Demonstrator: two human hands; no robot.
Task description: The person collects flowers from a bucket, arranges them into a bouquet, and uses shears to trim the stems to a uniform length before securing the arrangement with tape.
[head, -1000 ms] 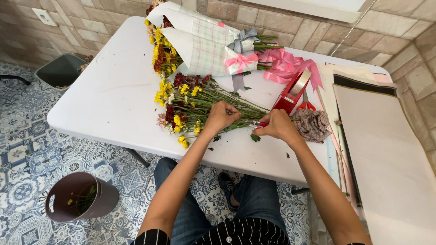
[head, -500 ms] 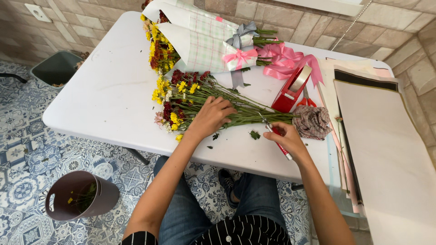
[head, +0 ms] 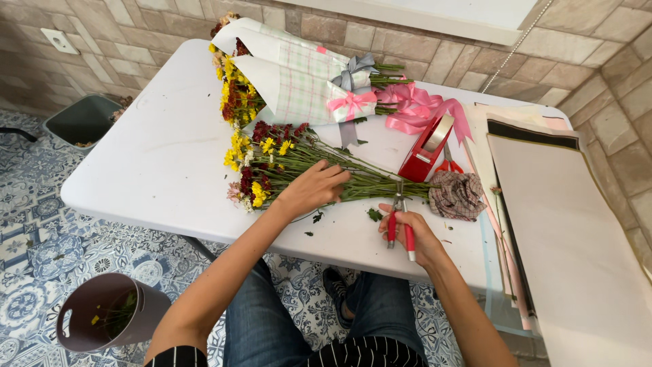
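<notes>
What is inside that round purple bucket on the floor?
Inside the round purple plastic bucket lie a few green stems and yellow petals. Its near wall hides the rest of the bottom.

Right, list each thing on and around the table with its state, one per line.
Left hand: pressed flat on the loose stems.
Right hand: gripping the pruners.
Pruners: blades at the stem ends.
Loose stems: lying unwrapped on the table.
Bouquets: two, wrapped, tied with bows.
Tape dispenser: standing, roll loaded.
Pink ribbon: loose, unspooled.
Bucket: on floor, holding trimmings.
</notes>
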